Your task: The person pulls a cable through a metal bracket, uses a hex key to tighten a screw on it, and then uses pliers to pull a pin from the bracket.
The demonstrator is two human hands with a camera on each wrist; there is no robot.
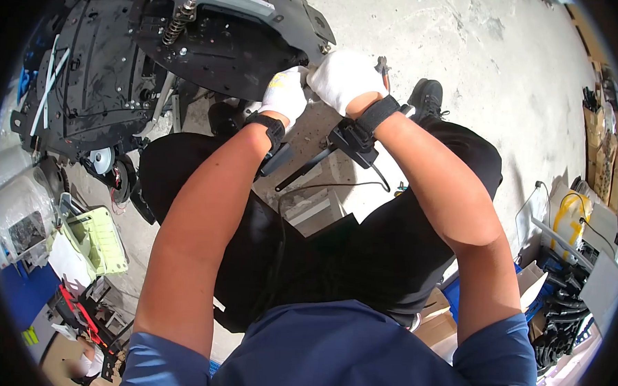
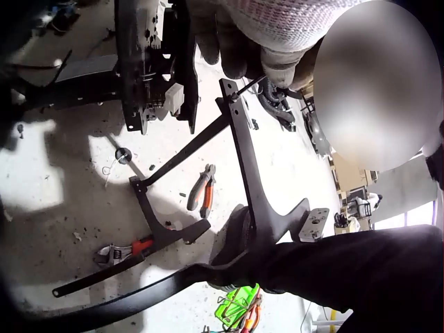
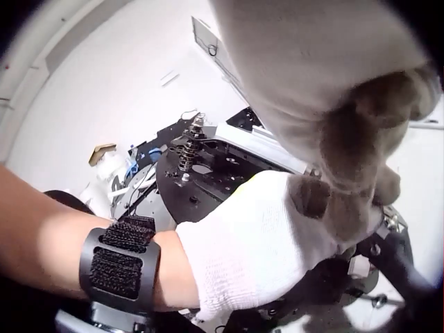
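In the head view my white-gloved left hand (image 1: 286, 95) and right hand (image 1: 348, 77) meet beside a black metal chassis (image 1: 218, 58). A thin metal rod (image 2: 251, 86) slants from the left hand's fingertips to a bolt near the top of a black bracket (image 2: 243, 149). Grey-coated fingertips of the left glove (image 2: 281, 31) curl above that bracket. In the right wrist view the right glove (image 3: 333, 132) has bent fingers whose tips overlap the left glove (image 3: 257, 239). I cannot tell what the right fingers hold.
Cutting pliers (image 2: 202, 191) with orange-and-grey handles and an adjustable wrench (image 2: 118, 253) lie on the floor below the bracket. A coil spring (image 1: 180, 22) rises from the chassis. A green tray (image 2: 236, 305) stands near my foot. Boxes and black hoses (image 1: 559, 307) are at the right.
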